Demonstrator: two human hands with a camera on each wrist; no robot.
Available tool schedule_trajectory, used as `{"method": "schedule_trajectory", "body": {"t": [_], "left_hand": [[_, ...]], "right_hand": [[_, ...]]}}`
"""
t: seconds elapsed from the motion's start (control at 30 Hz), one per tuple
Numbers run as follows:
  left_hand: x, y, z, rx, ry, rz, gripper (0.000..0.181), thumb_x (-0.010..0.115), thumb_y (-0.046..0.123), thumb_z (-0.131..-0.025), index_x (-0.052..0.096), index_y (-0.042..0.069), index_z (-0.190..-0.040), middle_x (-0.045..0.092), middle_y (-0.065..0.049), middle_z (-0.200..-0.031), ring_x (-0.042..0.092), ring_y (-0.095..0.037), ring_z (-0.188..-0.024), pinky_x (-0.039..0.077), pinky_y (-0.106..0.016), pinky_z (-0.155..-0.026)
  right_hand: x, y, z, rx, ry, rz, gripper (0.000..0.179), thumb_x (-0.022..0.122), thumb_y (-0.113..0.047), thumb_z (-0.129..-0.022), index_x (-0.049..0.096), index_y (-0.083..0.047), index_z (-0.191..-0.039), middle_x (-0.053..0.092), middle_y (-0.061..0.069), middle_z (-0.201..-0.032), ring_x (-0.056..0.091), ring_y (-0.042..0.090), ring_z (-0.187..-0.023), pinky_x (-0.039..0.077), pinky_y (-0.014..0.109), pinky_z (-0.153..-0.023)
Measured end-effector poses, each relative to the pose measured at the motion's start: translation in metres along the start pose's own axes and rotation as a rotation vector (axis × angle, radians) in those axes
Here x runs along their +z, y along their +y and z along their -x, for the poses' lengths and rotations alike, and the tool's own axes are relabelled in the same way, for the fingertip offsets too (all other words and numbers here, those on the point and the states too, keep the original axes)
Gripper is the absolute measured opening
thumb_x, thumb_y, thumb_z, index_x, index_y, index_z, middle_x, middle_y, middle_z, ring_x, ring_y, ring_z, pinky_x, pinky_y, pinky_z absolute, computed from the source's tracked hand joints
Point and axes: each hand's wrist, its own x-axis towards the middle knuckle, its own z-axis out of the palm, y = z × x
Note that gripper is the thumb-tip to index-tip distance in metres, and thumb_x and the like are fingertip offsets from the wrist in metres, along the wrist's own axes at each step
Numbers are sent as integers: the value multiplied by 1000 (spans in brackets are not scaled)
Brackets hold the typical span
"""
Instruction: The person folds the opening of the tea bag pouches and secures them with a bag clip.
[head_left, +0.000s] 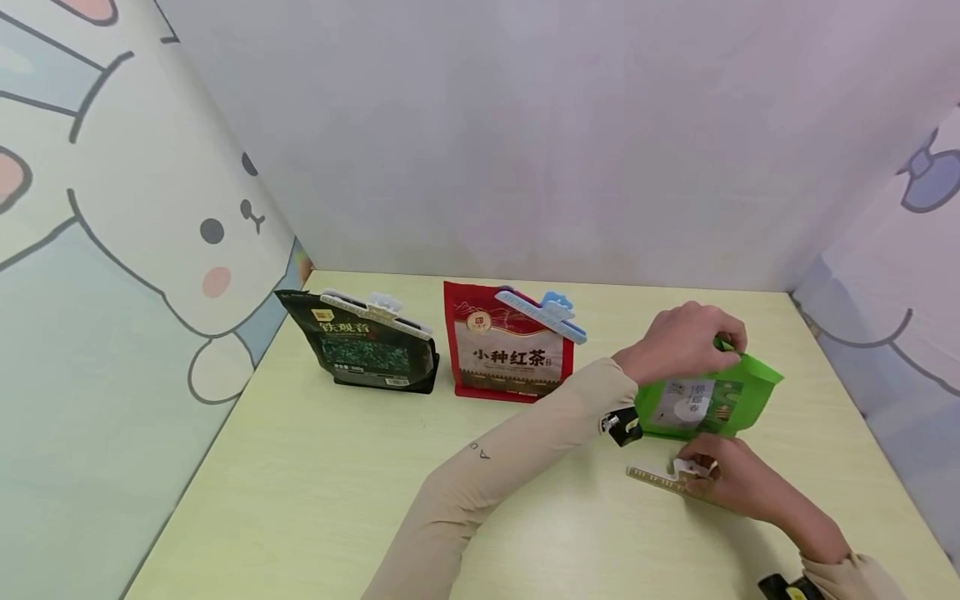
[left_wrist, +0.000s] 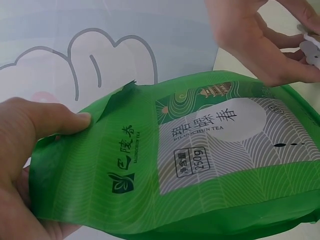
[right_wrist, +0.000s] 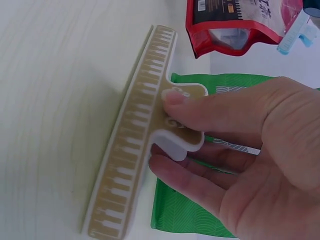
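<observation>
A green tea bag (head_left: 738, 400) stands at the right of the table. My left hand (head_left: 686, 337) pinches its top edge, thumb on the front near a small torn flap in the left wrist view, where the printed face (left_wrist: 220, 135) shows large. Just in front of the bag, my right hand (head_left: 738, 479) holds a long sealing clip (right_wrist: 135, 135), brown and white with a piano-key pattern. The right thumb presses the clip's handle from one side, with fingers behind it. The clip is low over the table, apart from the bag.
A black tea bag (head_left: 363, 350) stands at the left with a white clip (head_left: 378, 310) along its top. Between it and the green bag is a red tea bag (head_left: 510, 350) with a light blue clip (head_left: 543, 312). Walls (head_left: 540, 150) enclose the table (head_left: 315, 500) at the back and sides.
</observation>
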Motion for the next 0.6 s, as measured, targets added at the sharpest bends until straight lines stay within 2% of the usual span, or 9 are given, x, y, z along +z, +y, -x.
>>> {"method": "schedule_trajectory", "body": {"t": [0.23,0.6], "left_hand": [[0,0,1,5,9,0,7,60,32,-92,66,32,-93,57,23,-90,48,5,-76,39,-16,-62],[1,0,1,21,17,3,7,59,31,-93,66,32,-93,57,22,-90,49,5,-76,39,-15,-61]], "right_hand": [[-5,-3,0,18,-59,-32,25,77,-12,-77,67,-1,-98,61,-1,-88,57,5,-75,49,26,-60],[-6,-7,3,-19,-49,-25,22,77,-13,-77,67,-5,-96,60,-7,-83,54,2,-70,45,26,-56]]}}
